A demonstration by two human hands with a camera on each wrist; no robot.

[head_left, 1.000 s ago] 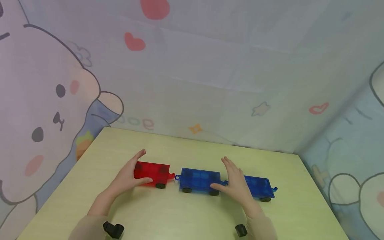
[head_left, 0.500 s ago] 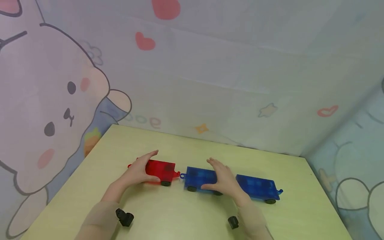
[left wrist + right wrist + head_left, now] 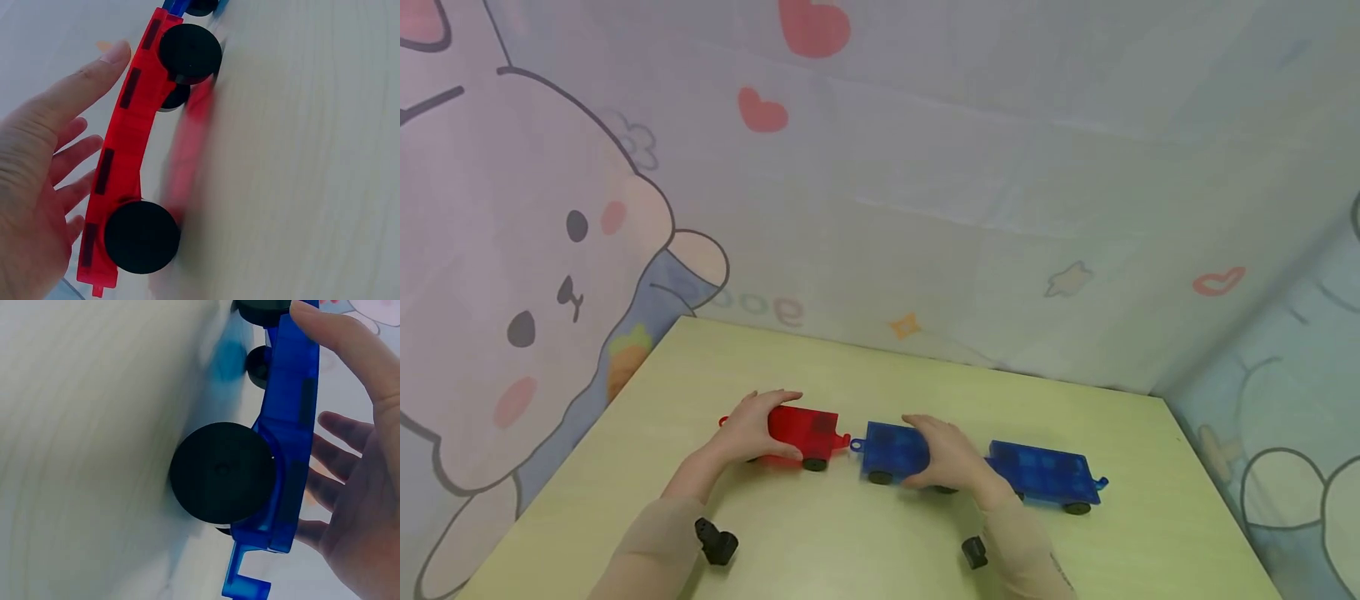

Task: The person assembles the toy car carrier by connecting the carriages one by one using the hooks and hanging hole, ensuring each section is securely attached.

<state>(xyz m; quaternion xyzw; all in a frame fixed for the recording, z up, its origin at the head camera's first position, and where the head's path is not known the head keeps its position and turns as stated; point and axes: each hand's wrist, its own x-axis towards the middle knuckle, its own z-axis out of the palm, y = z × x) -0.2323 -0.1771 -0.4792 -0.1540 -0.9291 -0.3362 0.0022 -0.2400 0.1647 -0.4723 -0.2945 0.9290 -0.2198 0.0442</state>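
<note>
My left hand (image 3: 752,429) spans the red toy train car (image 3: 805,433), thumb on the near side and fingers on the far side. In the left wrist view, the thumb (image 3: 94,78) stays slightly apart from the car's top edge. My right hand (image 3: 951,454) holds the middle blue toy train car (image 3: 891,450), covering its right end. Its thumb (image 3: 337,328) lies over the car's side in the right wrist view, with fingers behind. The red car's hook (image 3: 842,442) lies close to the blue car's ring (image 3: 856,446); whether they are linked I cannot tell.
A second blue toy train car (image 3: 1048,473) stands to the right, its hook pointing right. My right hand hides the join between the blue cars. The pale table (image 3: 842,550) meets a printed cloth backdrop (image 3: 970,275) behind and at the sides.
My right hand has moved left and lowered onto the middle blue car. My left hand has shifted farther over the red car. The head view has turned slightly.
</note>
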